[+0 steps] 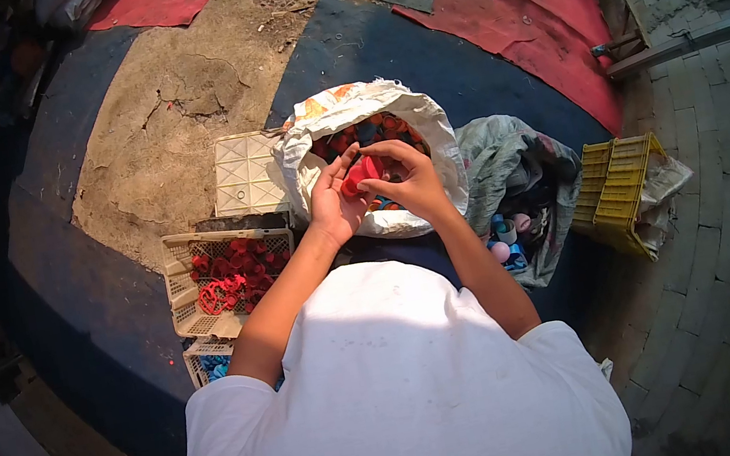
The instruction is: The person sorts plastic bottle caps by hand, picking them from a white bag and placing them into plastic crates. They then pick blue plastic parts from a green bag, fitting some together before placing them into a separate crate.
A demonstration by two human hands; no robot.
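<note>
Over the mouth of a white woven sack (447, 153), my two hands meet around a red plastic piece (362, 175). My left hand (335, 202) is turned palm up, its fingers curled along the left side of the piece. From the right, my right hand (415, 184) pinches it between thumb and fingers. The exact kind of piece cannot be made out. Inside the sack, below my hands, lie many small red, orange and blue plastic parts (383, 130).
Left of the sack sits a cream plastic crate (181, 300) of red parts, with another crate (197, 374) holding blue parts below it. A cream panel (244, 173) lies behind. To the right are a grey sack (503, 134) of caps and yellow crates (617, 188).
</note>
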